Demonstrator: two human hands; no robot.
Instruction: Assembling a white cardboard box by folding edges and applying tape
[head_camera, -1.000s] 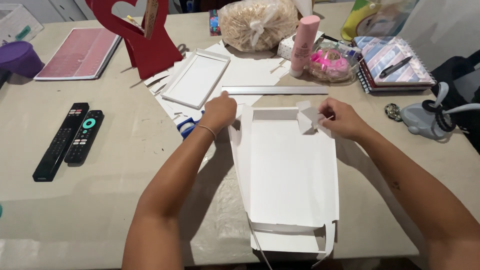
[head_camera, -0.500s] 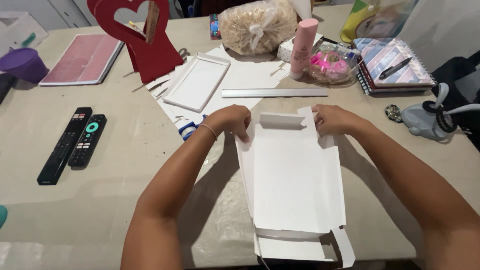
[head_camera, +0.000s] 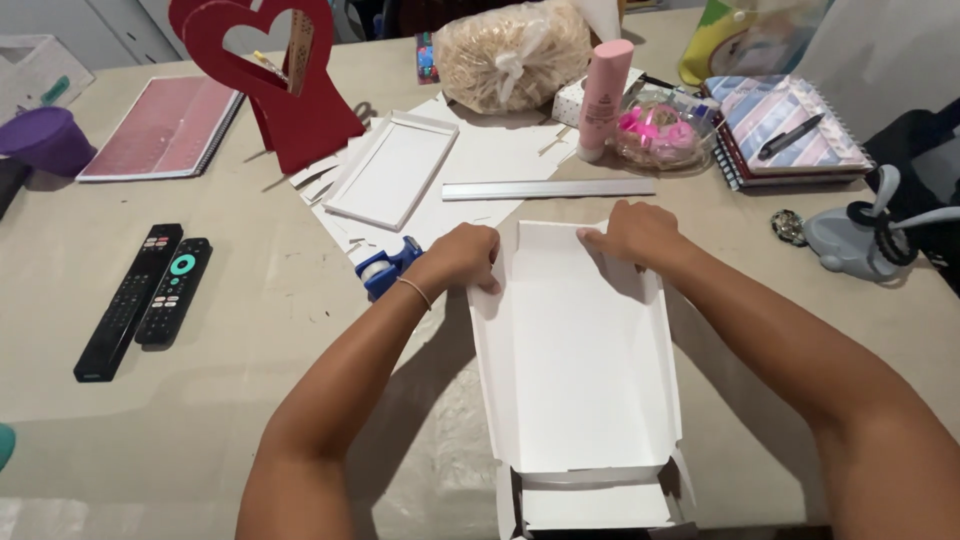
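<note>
Both hands are now pinching the box's (head_camera: 575, 370) far corners: left hand (head_camera: 462, 258) and right hand (head_camera: 628, 232) closing on its raised walls; taping probably follows.

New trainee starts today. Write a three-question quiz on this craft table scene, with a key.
1. True or false: both hands grip the far end of the white cardboard box.
2. What lies just beyond the box, across the table? A) metal ruler B) scissors C) paintbrush
3. Which item sits right beside the left hand?

Key
1. True: the left hand and right hand press its far corners.
2. A, the metal ruler.
3. The blue tape dispenser, just left of that hand.
</note>
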